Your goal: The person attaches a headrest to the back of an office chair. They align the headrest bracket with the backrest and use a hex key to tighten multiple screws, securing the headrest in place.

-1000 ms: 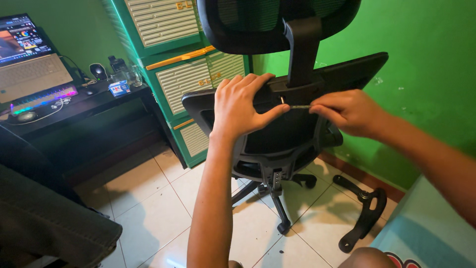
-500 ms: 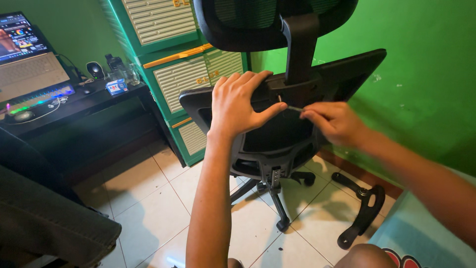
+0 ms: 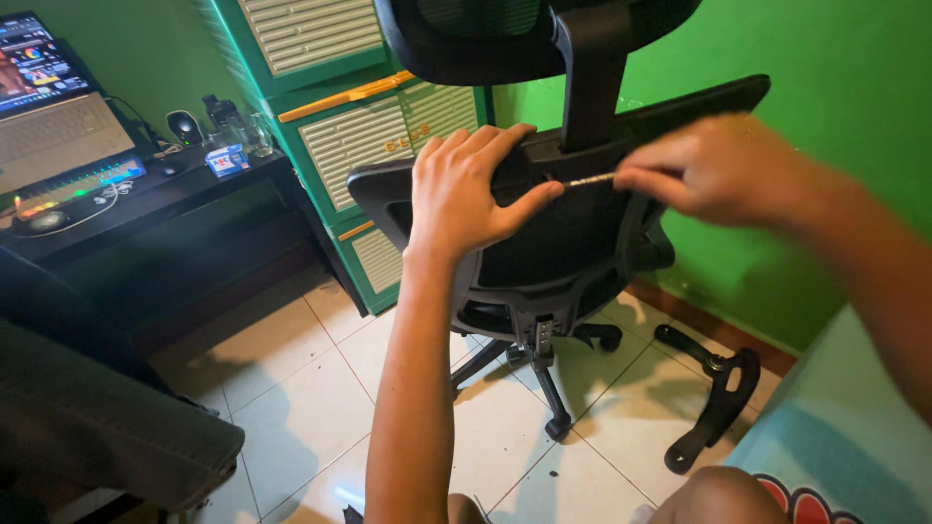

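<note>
Single head-worn view, looking down and forward from the person's own eye level.

The camera sits close behind the black office chair [image 3: 544,243], whose back fills the centre; both forearms enter from the lower edge. The tiled floor [image 3: 311,388] lies below, the desk [image 3: 146,204] at far left, the green wall [image 3: 835,58] right.

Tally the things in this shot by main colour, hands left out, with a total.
Black: 4 – mesh office chair, loose chair armrest on the floor, desk, computer mouse
Green: 1 – louvred cabinet
Silver: 2 – thin metal hex key, open laptop
Total: 7

The left hand grips the chair back; the right hand pinches the key.
</note>
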